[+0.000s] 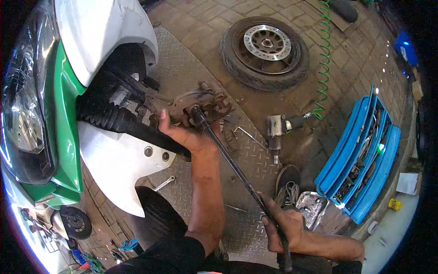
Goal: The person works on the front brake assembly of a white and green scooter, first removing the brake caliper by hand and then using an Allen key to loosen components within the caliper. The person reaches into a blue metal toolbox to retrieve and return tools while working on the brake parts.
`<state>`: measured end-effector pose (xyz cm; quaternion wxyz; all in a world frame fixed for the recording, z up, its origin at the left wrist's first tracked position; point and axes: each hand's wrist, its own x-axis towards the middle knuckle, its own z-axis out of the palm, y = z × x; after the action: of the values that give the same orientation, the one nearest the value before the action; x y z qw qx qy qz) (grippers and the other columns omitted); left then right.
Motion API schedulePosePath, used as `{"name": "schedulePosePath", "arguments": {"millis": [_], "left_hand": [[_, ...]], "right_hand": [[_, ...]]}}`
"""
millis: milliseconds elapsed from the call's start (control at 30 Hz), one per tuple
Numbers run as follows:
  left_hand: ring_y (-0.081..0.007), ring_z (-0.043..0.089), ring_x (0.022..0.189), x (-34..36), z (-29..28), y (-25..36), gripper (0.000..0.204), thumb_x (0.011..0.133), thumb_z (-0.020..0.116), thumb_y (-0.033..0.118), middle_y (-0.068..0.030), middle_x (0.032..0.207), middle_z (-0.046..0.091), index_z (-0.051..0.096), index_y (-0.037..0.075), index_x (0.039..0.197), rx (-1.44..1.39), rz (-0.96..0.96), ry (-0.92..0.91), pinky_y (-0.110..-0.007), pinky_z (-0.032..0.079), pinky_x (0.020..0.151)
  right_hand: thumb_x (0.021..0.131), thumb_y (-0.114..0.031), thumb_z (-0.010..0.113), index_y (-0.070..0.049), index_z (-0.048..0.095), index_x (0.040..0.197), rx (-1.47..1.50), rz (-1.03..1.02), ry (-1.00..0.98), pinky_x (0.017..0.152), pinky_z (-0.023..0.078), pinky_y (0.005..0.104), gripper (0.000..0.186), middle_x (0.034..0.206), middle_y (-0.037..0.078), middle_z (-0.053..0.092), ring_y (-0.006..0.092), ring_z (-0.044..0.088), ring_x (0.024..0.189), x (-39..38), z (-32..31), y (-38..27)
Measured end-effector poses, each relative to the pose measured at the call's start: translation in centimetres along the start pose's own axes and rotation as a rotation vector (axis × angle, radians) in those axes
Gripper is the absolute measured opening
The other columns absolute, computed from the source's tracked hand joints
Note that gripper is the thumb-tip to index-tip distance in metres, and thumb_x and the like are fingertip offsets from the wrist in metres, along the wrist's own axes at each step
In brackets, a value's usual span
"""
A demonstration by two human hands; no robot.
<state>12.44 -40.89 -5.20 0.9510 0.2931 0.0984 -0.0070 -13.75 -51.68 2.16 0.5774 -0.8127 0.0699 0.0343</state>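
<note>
My right hand (pixel 285 226) is wrapped round a long black bar (pixel 234 165), whose far end meets the brake caliper (pixel 211 98). My left hand (pixel 196 139) is at the caliper's near side, thumb out, fingers hidden; I cannot tell what it grips. A wheel (pixel 266 43) lies beyond the caliper, a blue toolbox (pixel 383 169) well right of it.

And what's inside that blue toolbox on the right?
The open blue toolbox shows long metal tools lying in its trays, with a jumble of smaller pieces toward the end nearer the person. Whatever lies beneath that top layer is covered.
</note>
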Motion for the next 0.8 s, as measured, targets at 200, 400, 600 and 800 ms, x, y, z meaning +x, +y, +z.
{"name": "schedulePosePath", "arguments": {"millis": [200, 400, 600, 800], "left_hand": [[-0.0343, 0.059, 0.105, -0.5, -0.5, 0.2, 0.062, 0.083, 0.054, 0.063, -0.0117, 0.113, 0.062, 0.060, 0.013, 0.118, 0.065, -0.015, -0.076, -0.054, 0.048, 0.092], [-0.0354, 0.063, 0.107, -1.5, -3.4, 1.4, 0.075, 0.084, 0.050, 0.067, -0.0148, 0.118, 0.065, 0.057, 0.008, 0.130, 0.089, -0.066, -0.226, -0.056, 0.052, 0.093], [-0.0361, 0.058, 0.118, -1.5, -3.4, 1.8, 0.084, 0.084, 0.053, 0.068, -0.0171, 0.131, 0.059, 0.052, 0.003, 0.137, 0.056, -0.086, -0.196, -0.059, 0.047, 0.101], [-0.0356, 0.056, 0.122, -1.2, -4.8, 1.9, 0.096, 0.080, 0.061, 0.069, -0.0194, 0.138, 0.055, 0.042, 0.002, 0.147, 0.088, -0.140, -0.209, -0.059, 0.040, 0.108]], "right_hand": [[0.096, -0.031, 0.059, -0.003, 0.058, 0.136, 0.399, 0.494, -0.073, 0.062, 0.051, 0.0345, 0.049, 0.073, 0.010, 0.068, 0.0206, 0.066, 0.063, -0.8, -2.3, 0.7], [0.090, -0.035, 0.065, -0.002, 0.062, 0.132, 0.180, 0.327, -0.145, 0.078, 0.051, 0.0350, 0.053, 0.092, 0.016, 0.072, 0.0252, 0.069, 0.082, -1.7, -7.9, 2.8], [0.093, -0.036, 0.065, -0.003, 0.069, 0.121, 0.050, 0.394, -0.309, 0.078, 0.051, 0.0418, 0.043, 0.095, 0.022, 0.071, 0.0349, 0.068, 0.085, -3.0, -10.6, 7.8], [0.096, -0.046, 0.059, 0.002, 0.069, 0.112, -0.238, 0.513, -0.773, 0.097, 0.046, 0.0478, 0.051, 0.110, 0.026, 0.066, 0.0430, 0.060, 0.108, 4.0, -3.3, 16.6]]}}
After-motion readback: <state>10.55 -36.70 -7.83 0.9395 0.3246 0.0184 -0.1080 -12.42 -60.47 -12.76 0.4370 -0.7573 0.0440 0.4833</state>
